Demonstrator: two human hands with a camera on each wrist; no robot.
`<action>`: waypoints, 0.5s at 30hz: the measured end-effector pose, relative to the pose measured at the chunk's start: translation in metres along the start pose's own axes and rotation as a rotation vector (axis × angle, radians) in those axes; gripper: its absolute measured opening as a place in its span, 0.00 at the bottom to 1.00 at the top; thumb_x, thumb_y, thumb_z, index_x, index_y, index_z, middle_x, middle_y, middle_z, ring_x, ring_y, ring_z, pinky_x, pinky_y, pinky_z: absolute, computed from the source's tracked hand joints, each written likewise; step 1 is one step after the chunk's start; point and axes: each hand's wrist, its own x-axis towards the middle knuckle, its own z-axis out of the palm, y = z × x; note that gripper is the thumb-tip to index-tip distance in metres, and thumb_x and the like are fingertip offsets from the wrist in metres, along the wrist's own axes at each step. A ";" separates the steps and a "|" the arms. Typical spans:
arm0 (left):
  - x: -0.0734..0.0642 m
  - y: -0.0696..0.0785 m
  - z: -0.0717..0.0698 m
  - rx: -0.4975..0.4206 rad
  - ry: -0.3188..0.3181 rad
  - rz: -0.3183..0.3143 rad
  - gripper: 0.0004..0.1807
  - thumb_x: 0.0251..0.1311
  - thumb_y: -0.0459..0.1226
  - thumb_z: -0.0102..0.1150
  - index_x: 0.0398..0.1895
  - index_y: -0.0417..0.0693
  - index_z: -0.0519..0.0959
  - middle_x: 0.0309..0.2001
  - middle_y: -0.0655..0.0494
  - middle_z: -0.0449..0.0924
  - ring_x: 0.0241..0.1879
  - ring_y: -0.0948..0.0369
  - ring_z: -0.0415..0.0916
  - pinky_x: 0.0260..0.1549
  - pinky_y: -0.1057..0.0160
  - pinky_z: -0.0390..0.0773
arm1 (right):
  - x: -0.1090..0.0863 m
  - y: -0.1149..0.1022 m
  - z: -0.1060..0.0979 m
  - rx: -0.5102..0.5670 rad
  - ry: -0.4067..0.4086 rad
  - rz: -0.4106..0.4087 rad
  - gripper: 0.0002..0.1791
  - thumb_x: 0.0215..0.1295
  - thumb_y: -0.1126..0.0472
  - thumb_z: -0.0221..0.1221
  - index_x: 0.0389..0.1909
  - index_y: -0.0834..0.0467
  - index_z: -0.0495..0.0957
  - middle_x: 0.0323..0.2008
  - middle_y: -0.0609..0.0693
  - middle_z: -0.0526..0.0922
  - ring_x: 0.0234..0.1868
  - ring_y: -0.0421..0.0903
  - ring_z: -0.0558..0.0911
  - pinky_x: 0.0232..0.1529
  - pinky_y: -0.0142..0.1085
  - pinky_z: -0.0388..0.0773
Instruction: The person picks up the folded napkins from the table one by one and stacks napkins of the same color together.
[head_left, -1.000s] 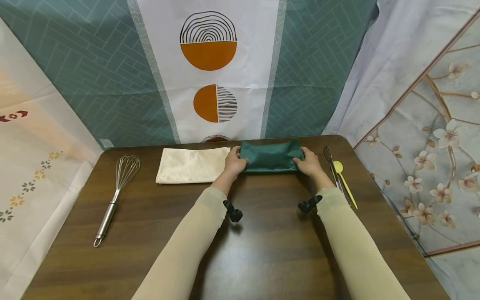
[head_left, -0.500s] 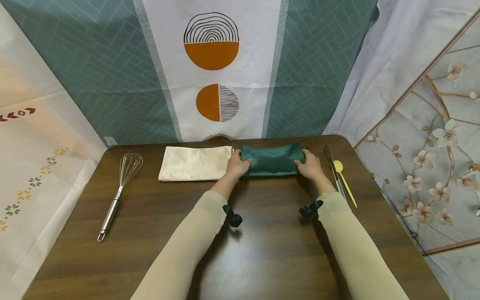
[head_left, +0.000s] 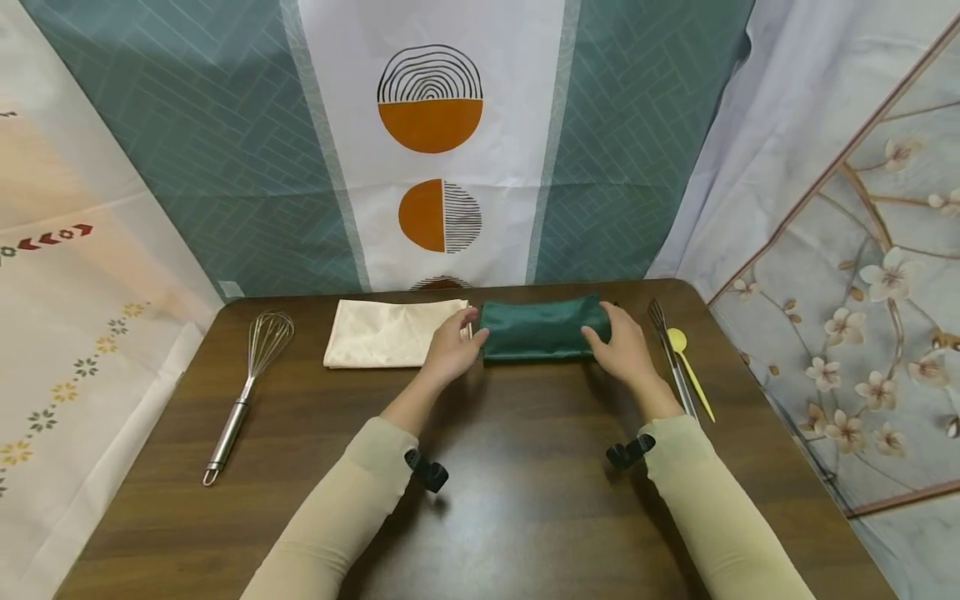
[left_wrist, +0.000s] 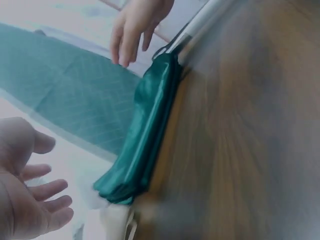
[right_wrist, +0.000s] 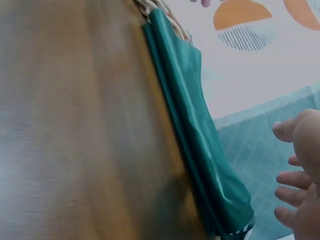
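Note:
A folded dark green satin cloth (head_left: 536, 329) lies along the far edge of the wooden table. At its left end is my left hand (head_left: 452, 346), fingers spread, apart from the cloth in the left wrist view. My right hand (head_left: 626, 346) hovers by the other end, thumb and fingers parted; the right wrist view shows a gap between it and the green cloth (right_wrist: 197, 135). Just left of the green cloth lies a folded cream cloth (head_left: 382, 333), its right end partly behind my left hand. Neither hand holds anything.
On the left of the table (head_left: 517, 467) lies a metal whisk (head_left: 243, 387). At the right are a long metal utensil (head_left: 670, 350) with a dark slotted head and a yellow spoon (head_left: 690, 371). Patterned fabric hangs behind and on both sides.
Both hands have let go of the green cloth's ends. The left hand has drawn back toward me and left; the right has lifted off slightly. The cloth now lies a little nearer me.

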 end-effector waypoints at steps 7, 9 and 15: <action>-0.049 -0.024 -0.036 0.332 0.016 0.209 0.27 0.71 0.40 0.61 0.69 0.40 0.71 0.66 0.42 0.72 0.67 0.44 0.68 0.65 0.43 0.67 | -0.032 -0.006 0.007 -0.117 0.019 -0.062 0.38 0.72 0.50 0.61 0.74 0.67 0.62 0.71 0.69 0.65 0.72 0.67 0.62 0.68 0.65 0.59; -0.061 -0.033 -0.044 0.414 0.032 0.247 0.27 0.70 0.40 0.62 0.68 0.41 0.72 0.65 0.41 0.72 0.66 0.43 0.68 0.64 0.42 0.68 | -0.041 -0.007 0.007 -0.149 0.032 -0.079 0.38 0.71 0.49 0.62 0.73 0.66 0.63 0.70 0.68 0.66 0.72 0.67 0.62 0.68 0.66 0.59; -0.091 -0.059 -0.061 0.561 0.109 0.284 0.27 0.67 0.41 0.66 0.65 0.40 0.75 0.63 0.39 0.73 0.66 0.43 0.67 0.61 0.38 0.68 | -0.064 -0.007 0.007 -0.193 0.119 -0.120 0.42 0.66 0.49 0.66 0.73 0.66 0.63 0.69 0.68 0.67 0.73 0.67 0.60 0.69 0.66 0.54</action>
